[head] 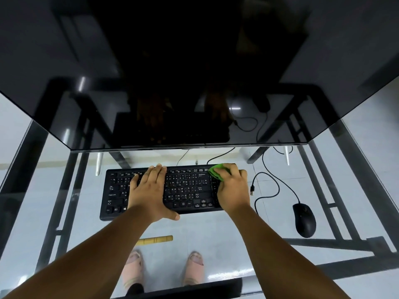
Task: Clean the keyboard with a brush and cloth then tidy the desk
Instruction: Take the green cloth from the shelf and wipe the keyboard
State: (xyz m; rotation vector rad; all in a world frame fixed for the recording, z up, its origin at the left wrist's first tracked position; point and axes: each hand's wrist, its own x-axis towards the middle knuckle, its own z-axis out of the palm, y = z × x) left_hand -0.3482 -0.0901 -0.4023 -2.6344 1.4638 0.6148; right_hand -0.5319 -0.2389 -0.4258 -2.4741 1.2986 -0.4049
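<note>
Brush (155, 240) near desk edge; left hand (149, 190) flat on keyboard (185, 190); right hand (232, 186) gripping green cloth (214, 171)

- Single head-worn view, wide-angle, looking forward and steeply down from above the counter (216, 231).
- Near field: both forearms enter from the bottom edge; the left hand (149, 190) and right hand (232, 188) lie near frame centre on the keyboard (185, 188).
- Far field: the monitor (194, 72) fills the upper half, its edges bowed by the lens.
- No second view.
</note>
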